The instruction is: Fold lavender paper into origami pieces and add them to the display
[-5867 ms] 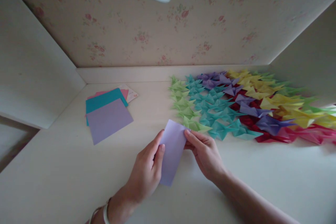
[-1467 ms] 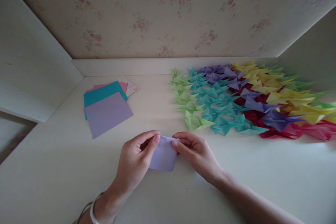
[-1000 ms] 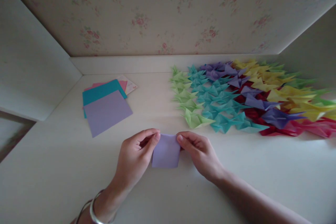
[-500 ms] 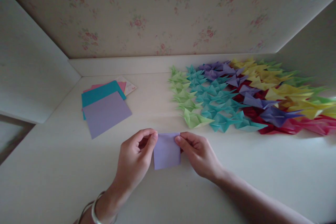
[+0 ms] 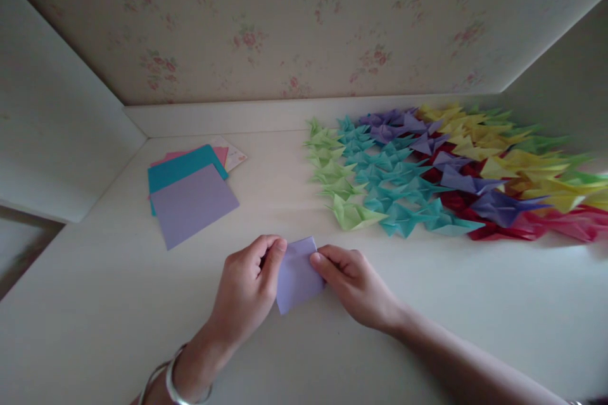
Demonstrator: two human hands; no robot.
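Observation:
A small purple square of origami paper (image 5: 298,281) is held between my two hands, slightly tilted, over the white table. My left hand (image 5: 249,291) pinches its upper left side between thumb and fingers. On the right edge, my right hand (image 5: 354,285) grips it with the thumb on top and the fingers behind. Two bangles (image 5: 173,380) circle my left wrist. The underside of the paper and the fingertips behind it are hidden.
Larger sheets lie at the back left: a purple sheet (image 5: 197,205) over a teal sheet (image 5: 185,168), with pink paper and a printed card beneath. Rows of folded paper cranes (image 5: 396,180) in several colours cover the back right. A floral wall (image 5: 266,25) rises behind.
The purple paper has turned a little anticlockwise, its right side now higher. My right thumb has slid from the top right corner down along the right edge.

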